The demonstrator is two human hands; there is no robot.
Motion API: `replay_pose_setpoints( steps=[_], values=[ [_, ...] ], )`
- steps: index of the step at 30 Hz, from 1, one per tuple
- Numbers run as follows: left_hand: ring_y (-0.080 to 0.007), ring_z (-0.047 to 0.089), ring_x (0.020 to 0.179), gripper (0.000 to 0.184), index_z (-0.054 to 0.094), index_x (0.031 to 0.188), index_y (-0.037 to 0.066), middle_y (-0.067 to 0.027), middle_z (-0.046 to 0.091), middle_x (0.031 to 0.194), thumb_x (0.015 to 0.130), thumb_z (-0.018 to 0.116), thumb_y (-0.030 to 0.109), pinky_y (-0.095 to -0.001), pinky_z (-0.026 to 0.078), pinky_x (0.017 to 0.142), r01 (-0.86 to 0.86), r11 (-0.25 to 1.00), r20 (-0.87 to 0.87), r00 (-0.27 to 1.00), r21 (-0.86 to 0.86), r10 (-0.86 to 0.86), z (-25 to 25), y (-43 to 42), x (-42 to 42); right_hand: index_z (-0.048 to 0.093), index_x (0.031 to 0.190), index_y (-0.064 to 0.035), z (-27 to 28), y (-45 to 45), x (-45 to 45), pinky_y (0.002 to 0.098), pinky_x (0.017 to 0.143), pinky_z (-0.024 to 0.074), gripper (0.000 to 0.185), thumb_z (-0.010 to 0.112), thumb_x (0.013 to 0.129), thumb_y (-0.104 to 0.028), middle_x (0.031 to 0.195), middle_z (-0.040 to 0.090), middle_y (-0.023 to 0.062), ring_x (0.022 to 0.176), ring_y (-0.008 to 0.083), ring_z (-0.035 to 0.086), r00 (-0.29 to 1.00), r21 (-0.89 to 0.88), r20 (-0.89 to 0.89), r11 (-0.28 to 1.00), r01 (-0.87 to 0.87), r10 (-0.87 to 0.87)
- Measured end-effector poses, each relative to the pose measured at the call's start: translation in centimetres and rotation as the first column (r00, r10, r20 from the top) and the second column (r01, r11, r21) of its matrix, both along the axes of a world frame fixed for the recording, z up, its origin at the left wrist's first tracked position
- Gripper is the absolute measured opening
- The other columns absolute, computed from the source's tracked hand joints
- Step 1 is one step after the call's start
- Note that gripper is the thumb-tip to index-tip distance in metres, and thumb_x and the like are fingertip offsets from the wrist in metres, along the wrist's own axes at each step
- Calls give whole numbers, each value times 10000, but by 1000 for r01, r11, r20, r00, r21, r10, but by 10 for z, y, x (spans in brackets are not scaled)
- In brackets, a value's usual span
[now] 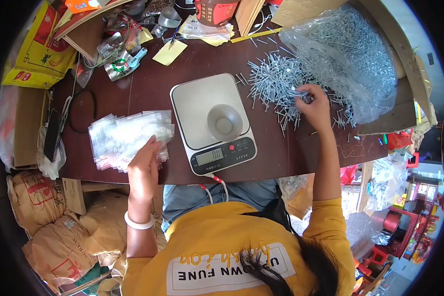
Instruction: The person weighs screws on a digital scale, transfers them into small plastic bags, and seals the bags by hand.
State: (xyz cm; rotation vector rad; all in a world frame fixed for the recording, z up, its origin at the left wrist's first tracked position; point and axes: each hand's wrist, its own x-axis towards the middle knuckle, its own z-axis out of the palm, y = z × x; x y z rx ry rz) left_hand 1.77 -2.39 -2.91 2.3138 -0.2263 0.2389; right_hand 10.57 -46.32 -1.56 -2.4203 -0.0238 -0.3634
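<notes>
My left hand (145,160) rests with fingers stretched out on the right edge of a fanned stack of clear zip bags (128,135). My right hand (313,104) is at the pile of silver screws (274,79), its thumb and fingers pinched on some screws. Between the hands sits a digital scale (197,106), its display reading 0.0. On its plate stands a small metal bowl (224,123), with no screws visible inside. A large clear plastic bag (350,59) full of screws spills toward the pile.
A cardboard box (399,44) surrounds the big bag at the right. A phone (53,135) lies at the left edge, near a black cable loop (82,111). Toward the back are a yellow note (169,52), a tape roll (118,66) and a red cup (215,12).
</notes>
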Motion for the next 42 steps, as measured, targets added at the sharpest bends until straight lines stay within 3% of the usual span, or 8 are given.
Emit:
replay_pose_setpoints(
  steps=[4,14,19,22,25,29,35,42],
  values=[
    [-273,687,920,186,633,1051,-41,-167,690,980,882,562,-74,-327,533,816,-101,991,-2,995,-85,101,-8,-4,-1,685,975,-25,18,-25,3,245,714,476,253,715,723,-32,941,669,47,774,125,608,931,525,-365,826,205,1],
    [-349,639,914,302,552,1146,-26,-185,633,997,852,558,-95,-389,523,798,-22,1000,72,997,15,21,2,-7,-1,670,1020,-6,42,-2,18,234,738,520,260,725,766,-18,872,655,31,772,115,633,909,752,-298,658,36,291],
    [-343,660,910,235,528,1110,-49,-208,654,1081,878,558,-71,-384,531,804,-18,1000,74,997,-16,19,-9,-2,-2,680,1001,-4,69,81,15,234,751,513,239,699,764,-10,923,683,49,825,100,634,764,643,-352,733,-222,541],
    [-328,677,889,177,522,1085,-49,-227,657,1110,909,539,-56,-371,538,785,-33,999,66,997,-37,35,-9,-2,-4,674,974,-32,57,120,14,224,719,509,217,707,767,25,986,663,33,861,80,620,651,701,-286,617,-358,703],
    [-314,684,848,149,518,1083,-43,-218,671,1061,935,506,-51,-357,541,756,-74,997,28,997,-29,75,-9,-3,-5,672,1022,-43,59,147,0,262,759,534,247,701,786,26,1051,671,49,922,97,623,697,384,-299,750,-538,652],
    [-305,673,846,164,545,1095,-43,-193,669,989,941,489,-59,-352,532,755,-165,985,-137,978,-49,157,-8,-3,-9,662,1022,-22,80,144,-16,263,806,548,206,679,819,6,1106,684,106,963,145,668,749,478,-228,742,-471,622],
    [-248,624,825,229,629,1075,-28,-152,625,935,907,495,-106,-327,502,773,-138,990,258,958,30,126,14,0,-1,689,961,-53,59,82,-29,234,686,493,131,666,841,-4,994,702,58,876,116,659,928,465,-242,874,-144,282],
    [-85,415,599,96,614,798,-6,-19,534,701,850,691,18,-220,370,572,-109,987,141,982,-118,126,41,-6,-15,651,1081,-110,32,105,-23,326,766,472,311,681,790,-5,994,577,80,911,257,575,819,29,-79,823,-567,568]
  ],
)
